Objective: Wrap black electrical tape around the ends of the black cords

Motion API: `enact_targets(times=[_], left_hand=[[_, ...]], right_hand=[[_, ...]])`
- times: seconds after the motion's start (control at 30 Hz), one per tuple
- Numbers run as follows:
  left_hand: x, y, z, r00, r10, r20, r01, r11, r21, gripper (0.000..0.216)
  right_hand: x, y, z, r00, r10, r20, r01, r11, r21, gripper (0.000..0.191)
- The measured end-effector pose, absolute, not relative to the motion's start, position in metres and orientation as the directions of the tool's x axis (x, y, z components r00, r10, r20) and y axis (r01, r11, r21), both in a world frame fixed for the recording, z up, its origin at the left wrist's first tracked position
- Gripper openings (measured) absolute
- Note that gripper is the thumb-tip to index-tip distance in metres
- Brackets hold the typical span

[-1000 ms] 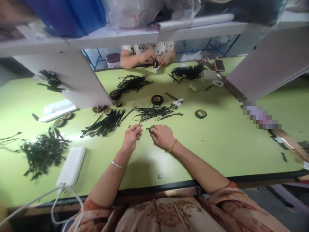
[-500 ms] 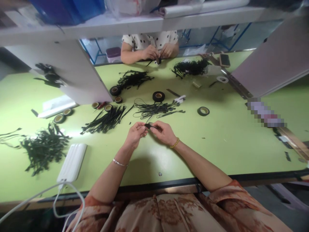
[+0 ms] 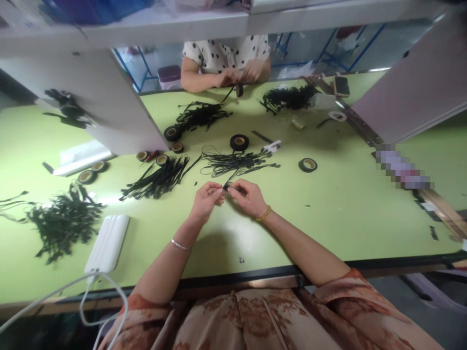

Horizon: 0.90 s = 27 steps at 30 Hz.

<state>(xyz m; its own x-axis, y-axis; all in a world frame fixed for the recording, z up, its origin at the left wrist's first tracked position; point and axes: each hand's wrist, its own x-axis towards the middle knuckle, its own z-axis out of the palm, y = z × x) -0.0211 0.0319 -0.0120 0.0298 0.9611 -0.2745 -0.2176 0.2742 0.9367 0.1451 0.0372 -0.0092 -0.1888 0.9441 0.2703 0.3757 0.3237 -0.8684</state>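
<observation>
My left hand [image 3: 207, 197] is closed, pinching a thin black cable [image 3: 233, 175] near its end. Fingertip to fingertip with it, my right hand [image 3: 248, 198] is closed on a small roll of black tape [image 3: 228, 185], mostly covered by the fingers. The cable's other part runs up toward a loose bundle of black cables [image 3: 237, 162] just beyond my hands. Left of that bundle lies a denser pile of black cables [image 3: 160, 180].
A white power bank [image 3: 107, 243] with a white cord lies at left, near more black cables [image 3: 67, 214]. Tape rolls [image 3: 307, 165] are scattered about. Opposite, a co-worker's hands [image 3: 239, 75] work with black tape. White partitions [image 3: 120, 107] flank the table.
The roll in my right hand has turned a little against the cable, while both hands stay together. The co-worker's tape has been drawn out from its roll. The view has tilted slightly.
</observation>
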Motion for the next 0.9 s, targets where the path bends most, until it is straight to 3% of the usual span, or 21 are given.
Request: enact_targets(times=[0.43, 0.9], left_hand=[[-0.014, 0.030, -0.024, 0.066, 0.979, -0.193, -0.072, 0.197, 0.978, 0.031], [-0.011, 0.027, -0.026, 0.061, 0.994, -0.093, -0.081, 0.098, 0.992, 0.029]], right_hand=[[0.142, 0.036, -0.011, -0.042, 0.968, 0.249, 0.499, 0.236, -0.834, 0.032], [0.143, 0.039, -0.012, -0.015, 0.957, 0.291, 0.479, 0.262, -0.837, 0.037]])
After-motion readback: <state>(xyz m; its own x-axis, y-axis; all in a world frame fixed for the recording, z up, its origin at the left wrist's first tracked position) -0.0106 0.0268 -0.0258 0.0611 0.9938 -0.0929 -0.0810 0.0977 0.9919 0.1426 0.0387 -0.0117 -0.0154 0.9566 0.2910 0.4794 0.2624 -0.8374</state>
